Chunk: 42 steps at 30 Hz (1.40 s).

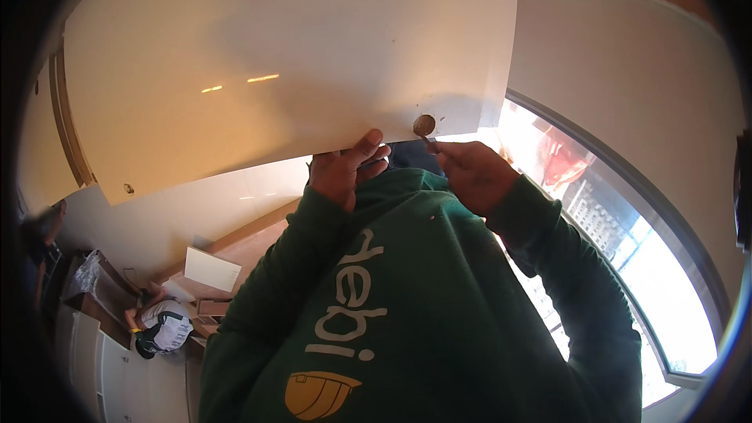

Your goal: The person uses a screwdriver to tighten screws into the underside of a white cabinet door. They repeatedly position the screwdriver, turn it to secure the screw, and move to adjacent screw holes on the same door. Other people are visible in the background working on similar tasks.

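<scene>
"Hands?"
"Left hand (345,171) grips the white panel's (313,47) lower edge; right hand (475,178) pinches a thin tool (428,142) at the round hole (424,124) near its lower-right corner."
"Around?"
"Window (627,266) beyond its right edge, co-worker (164,325) below its lower-left corner; panel blocks the view behind."

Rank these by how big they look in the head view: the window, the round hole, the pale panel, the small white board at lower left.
1. Pale panel
2. Window
3. Small white board
4. Round hole
</scene>
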Each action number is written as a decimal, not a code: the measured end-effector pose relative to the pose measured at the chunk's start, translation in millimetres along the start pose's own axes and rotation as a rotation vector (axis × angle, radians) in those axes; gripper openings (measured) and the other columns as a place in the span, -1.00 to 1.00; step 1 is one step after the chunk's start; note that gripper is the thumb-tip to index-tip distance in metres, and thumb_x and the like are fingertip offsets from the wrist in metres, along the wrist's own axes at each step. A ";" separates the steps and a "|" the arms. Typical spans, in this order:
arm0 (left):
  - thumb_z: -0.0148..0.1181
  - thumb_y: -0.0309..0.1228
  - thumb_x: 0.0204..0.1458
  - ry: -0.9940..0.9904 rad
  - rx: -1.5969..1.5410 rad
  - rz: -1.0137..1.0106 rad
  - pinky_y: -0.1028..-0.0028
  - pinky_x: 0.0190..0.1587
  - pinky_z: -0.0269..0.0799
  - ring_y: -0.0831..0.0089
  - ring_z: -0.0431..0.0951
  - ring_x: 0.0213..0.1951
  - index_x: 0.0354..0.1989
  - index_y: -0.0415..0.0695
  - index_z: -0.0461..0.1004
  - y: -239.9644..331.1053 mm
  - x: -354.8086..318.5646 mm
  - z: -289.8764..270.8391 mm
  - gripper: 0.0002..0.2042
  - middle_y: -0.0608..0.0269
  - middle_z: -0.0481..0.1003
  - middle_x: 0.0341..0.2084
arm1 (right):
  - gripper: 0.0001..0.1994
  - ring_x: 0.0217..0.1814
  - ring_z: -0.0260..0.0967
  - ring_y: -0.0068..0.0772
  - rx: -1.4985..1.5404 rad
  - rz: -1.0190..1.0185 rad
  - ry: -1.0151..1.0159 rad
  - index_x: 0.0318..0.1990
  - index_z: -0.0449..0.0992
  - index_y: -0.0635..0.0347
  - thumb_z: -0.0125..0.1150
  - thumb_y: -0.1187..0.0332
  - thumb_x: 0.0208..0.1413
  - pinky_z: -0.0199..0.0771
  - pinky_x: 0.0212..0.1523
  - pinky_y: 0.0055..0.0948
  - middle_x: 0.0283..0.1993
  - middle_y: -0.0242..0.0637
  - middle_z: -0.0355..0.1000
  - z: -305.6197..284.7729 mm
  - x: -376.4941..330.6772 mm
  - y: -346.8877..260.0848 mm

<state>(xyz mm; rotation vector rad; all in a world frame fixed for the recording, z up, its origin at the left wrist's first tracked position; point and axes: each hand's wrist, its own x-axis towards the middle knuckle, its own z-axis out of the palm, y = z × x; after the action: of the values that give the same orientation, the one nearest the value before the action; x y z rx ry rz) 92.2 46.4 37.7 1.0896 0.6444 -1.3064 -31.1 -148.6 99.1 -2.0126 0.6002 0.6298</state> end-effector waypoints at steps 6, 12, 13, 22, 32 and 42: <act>0.48 -0.28 0.13 0.033 -0.022 -0.006 0.34 -0.03 0.62 0.39 0.62 -0.08 0.08 -0.07 0.45 -1.8 -0.1 3.6 -0.58 0.29 0.53 -0.10 | -0.67 -0.29 0.57 -0.13 0.028 0.336 -0.206 0.12 0.55 0.39 0.06 0.33 0.38 0.50 -0.17 -0.26 -0.31 0.07 0.59 -24.4 6.0 -31.6; 0.46 -0.29 0.15 0.037 -0.023 -0.004 0.35 -0.04 0.63 0.42 0.62 -0.10 0.07 -0.05 0.45 -5.7 3.9 2.3 -0.62 0.32 0.53 -0.12 | -0.80 -0.25 0.52 0.17 -0.178 0.128 -0.112 -0.06 0.49 0.35 0.02 0.39 0.34 0.48 -0.23 -0.04 -0.38 0.16 0.50 -15.2 3.1 -17.5; 0.45 -0.29 0.16 0.033 -0.021 0.003 0.35 -0.05 0.63 0.42 0.62 -0.10 0.07 -0.05 0.45 -6.0 4.8 1.5 -0.62 0.31 0.53 -0.12 | -0.80 -0.25 0.52 0.18 -0.259 0.041 -0.103 -0.04 0.48 0.34 0.01 0.40 0.35 0.49 -0.24 -0.02 -0.37 0.15 0.50 -14.4 1.1 -15.3; 0.43 -0.29 0.18 0.012 0.007 -0.025 0.34 -0.01 0.63 0.30 0.65 -0.02 0.10 -0.13 0.45 3.4 -0.2 4.2 -0.61 0.20 0.55 -0.04 | -0.73 -0.37 0.57 0.10 -0.574 0.158 -0.066 0.11 0.38 0.26 0.07 0.45 0.29 0.53 -0.33 0.04 -0.41 -0.02 0.56 -34.0 -13.6 -50.6; 0.45 -0.25 0.16 -0.018 -0.023 -0.005 0.32 0.01 0.60 0.41 0.61 -0.04 0.12 -0.05 0.44 1.8 0.9 6.5 -0.57 0.29 0.54 -0.08 | -0.73 -0.40 0.59 0.07 -0.595 0.098 -0.158 -0.01 0.42 0.39 0.07 0.57 0.12 0.56 -0.37 -0.03 -0.53 0.02 0.52 -30.6 -5.5 -42.6; 0.42 -0.29 0.18 0.006 -0.053 -0.008 0.30 0.02 0.60 0.37 0.62 -0.02 0.16 -0.05 0.40 -1.0 1.7 6.4 -0.56 0.25 0.54 -0.02 | -0.86 -0.34 0.54 0.18 -0.537 0.210 -0.482 -0.17 0.45 0.35 0.06 0.42 0.29 0.51 -0.26 0.06 -0.44 0.09 0.51 -33.5 34.4 -51.0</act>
<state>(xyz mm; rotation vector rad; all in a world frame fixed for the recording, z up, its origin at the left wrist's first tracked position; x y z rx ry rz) 90.3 40.0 38.4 1.0489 0.6850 -1.2869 33.5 -159.7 124.0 -2.1713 0.3709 1.4777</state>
